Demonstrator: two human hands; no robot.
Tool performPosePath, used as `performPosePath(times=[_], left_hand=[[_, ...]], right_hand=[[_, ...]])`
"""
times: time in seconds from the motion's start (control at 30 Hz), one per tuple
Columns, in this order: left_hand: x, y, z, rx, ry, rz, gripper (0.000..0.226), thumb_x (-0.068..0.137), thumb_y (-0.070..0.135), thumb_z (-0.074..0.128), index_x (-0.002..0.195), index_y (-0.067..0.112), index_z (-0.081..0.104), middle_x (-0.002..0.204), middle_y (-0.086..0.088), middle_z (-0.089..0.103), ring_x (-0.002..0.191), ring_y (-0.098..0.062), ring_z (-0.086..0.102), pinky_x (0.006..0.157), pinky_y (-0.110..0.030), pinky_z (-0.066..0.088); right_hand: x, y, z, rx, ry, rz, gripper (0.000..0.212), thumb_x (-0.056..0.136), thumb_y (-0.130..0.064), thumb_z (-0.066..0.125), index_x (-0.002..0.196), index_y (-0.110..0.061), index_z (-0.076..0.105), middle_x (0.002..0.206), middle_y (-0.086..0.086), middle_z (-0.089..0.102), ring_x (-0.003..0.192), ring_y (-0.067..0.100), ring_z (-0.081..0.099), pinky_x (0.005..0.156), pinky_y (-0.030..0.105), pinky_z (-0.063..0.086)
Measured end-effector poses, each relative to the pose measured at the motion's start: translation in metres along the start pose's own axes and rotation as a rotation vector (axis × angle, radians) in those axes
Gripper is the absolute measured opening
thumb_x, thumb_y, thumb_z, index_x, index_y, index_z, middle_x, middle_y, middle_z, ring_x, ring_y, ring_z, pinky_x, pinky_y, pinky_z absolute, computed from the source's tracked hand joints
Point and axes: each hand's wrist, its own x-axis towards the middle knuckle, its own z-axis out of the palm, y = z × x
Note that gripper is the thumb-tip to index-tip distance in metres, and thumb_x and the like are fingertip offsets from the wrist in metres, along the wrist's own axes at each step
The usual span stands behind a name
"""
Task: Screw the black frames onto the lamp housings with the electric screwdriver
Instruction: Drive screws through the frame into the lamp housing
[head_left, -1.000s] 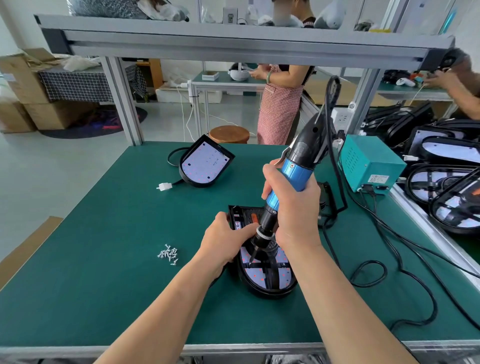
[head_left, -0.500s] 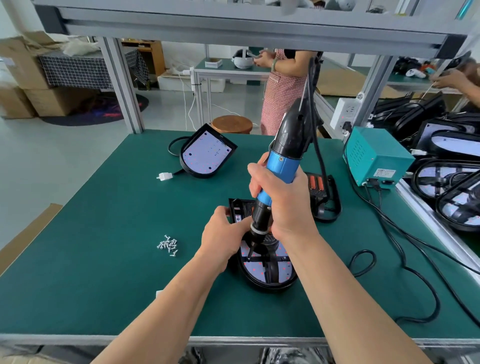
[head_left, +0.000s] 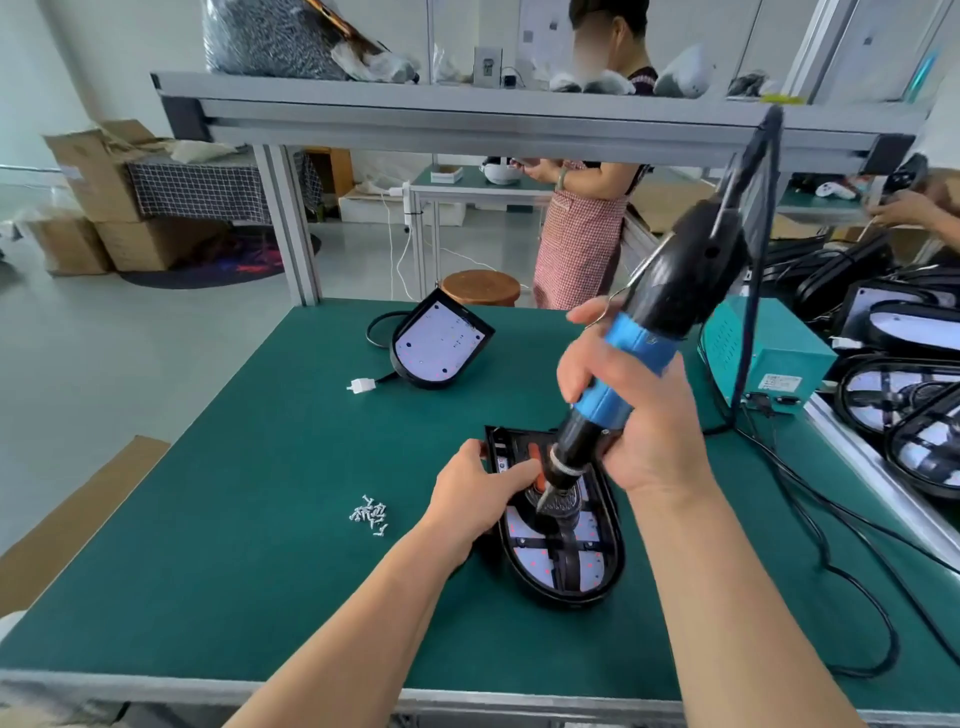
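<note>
Now the electric screwdriver (head_left: 670, 296) leans more to the right than before, its tip low on the black frame (head_left: 567, 564), so I think a screw is going in. My right hand (head_left: 641, 421) wraps tight round it. My left hand (head_left: 478, 493) still grips the lamp housing (head_left: 571, 598) at lower middle.
</note>
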Motion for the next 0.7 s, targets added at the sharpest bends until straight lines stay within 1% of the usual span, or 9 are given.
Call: performPosePath(times=[0.07, 0.13, 0.17, 0.27, 0.33, 0.4, 0.47, 0.6, 0.7], left_hand=[[0.001, -0.003, -0.003, 0.119, 0.025, 0.023, 0.053, 0.077, 0.066, 0.070, 0.106, 0.022, 0.062, 0.105, 0.004, 0.071, 0.095, -0.017, 0.068, 0.076, -0.034, 0.056], [0.000, -0.003, -0.014, 0.227, 0.117, 0.049, 0.063, 0.084, 0.071, 0.058, 0.115, 0.017, 0.064, 0.110, -0.001, 0.071, 0.103, -0.023, 0.067, 0.081, -0.035, 0.053], [0.001, -0.004, -0.023, 0.250, 0.172, 0.066, 0.056, 0.088, 0.066, 0.056, 0.111, 0.016, 0.066, 0.104, -0.005, 0.073, 0.101, -0.028, 0.068, 0.081, -0.037, 0.054], [0.007, -0.010, -0.071, 0.374, 0.290, 0.097, 0.018, 0.091, 0.024, 0.061, 0.080, 0.013, 0.071, 0.075, -0.007, 0.070, 0.082, -0.034, 0.069, 0.072, -0.038, 0.057], [0.011, -0.017, -0.108, 0.449, 0.311, 0.087, 0.023, 0.084, 0.007, 0.063, 0.069, 0.022, 0.069, 0.070, 0.004, 0.068, 0.074, -0.026, 0.065, 0.066, -0.028, 0.053], [0.013, -0.022, -0.135, 0.531, 0.260, 0.091, 0.033, 0.081, -0.001, 0.064, 0.065, 0.028, 0.068, 0.068, 0.010, 0.066, 0.069, -0.017, 0.061, 0.059, -0.021, 0.047], [0.015, -0.025, -0.148, 0.633, 0.143, 0.091, 0.034, 0.080, -0.003, 0.065, 0.069, 0.029, 0.068, 0.069, 0.010, 0.066, 0.065, -0.013, 0.058, 0.057, -0.021, 0.045], [0.016, -0.021, -0.149, 0.798, -0.019, 0.156, 0.029, 0.077, 0.001, 0.071, 0.075, 0.029, 0.067, 0.077, 0.007, 0.066, 0.072, -0.014, 0.059, 0.068, -0.026, 0.050], [0.014, -0.015, -0.152, 0.904, -0.083, 0.198, 0.032, 0.078, -0.002, 0.065, 0.077, 0.030, 0.065, 0.083, 0.007, 0.065, 0.083, -0.019, 0.064, 0.076, -0.031, 0.053]], right_hand=[[0.010, -0.013, -0.003, 0.040, 0.066, -0.041, 0.010, 0.079, -0.017, 0.068, 0.089, -0.020, 0.068, 0.057, 0.000, 0.052, 0.054, 0.015, 0.049, 0.059, 0.023, 0.043], [0.014, -0.018, -0.006, 0.091, 0.193, -0.038, 0.013, 0.079, -0.021, 0.071, 0.087, -0.017, 0.063, 0.057, -0.002, 0.054, 0.054, 0.012, 0.050, 0.059, 0.022, 0.042], [0.013, -0.019, -0.009, 0.114, 0.258, -0.034, 0.014, 0.080, -0.022, 0.072, 0.086, -0.017, 0.061, 0.058, -0.003, 0.055, 0.053, 0.011, 0.051, 0.059, 0.021, 0.043], [0.006, -0.015, -0.018, 0.121, 0.421, -0.045, 0.009, 0.088, -0.016, 0.068, 0.085, -0.020, 0.060, 0.057, -0.003, 0.054, 0.053, 0.012, 0.050, 0.060, 0.021, 0.044], [0.000, -0.011, -0.022, 0.135, 0.499, -0.041, 0.012, 0.090, -0.014, 0.067, 0.084, -0.020, 0.059, 0.059, -0.003, 0.052, 0.053, 0.012, 0.049, 0.060, 0.022, 0.044], [-0.004, -0.007, -0.025, 0.183, 0.555, -0.033, 0.013, 0.090, -0.012, 0.067, 0.086, -0.019, 0.057, 0.063, -0.006, 0.053, 0.053, 0.009, 0.051, 0.059, 0.020, 0.045], [-0.008, -0.004, -0.027, 0.204, 0.590, -0.020, 0.014, 0.091, -0.011, 0.067, 0.086, -0.020, 0.058, 0.065, -0.006, 0.052, 0.055, 0.008, 0.051, 0.060, 0.020, 0.046], [-0.011, -0.002, -0.029, 0.166, 0.621, 0.002, 0.013, 0.091, -0.014, 0.068, 0.085, -0.021, 0.059, 0.063, -0.004, 0.052, 0.057, 0.010, 0.050, 0.063, 0.020, 0.047], [-0.013, -0.003, -0.029, 0.156, 0.626, 0.014, 0.012, 0.090, -0.017, 0.069, 0.084, -0.023, 0.060, 0.065, -0.004, 0.052, 0.059, 0.012, 0.049, 0.066, 0.021, 0.047]])
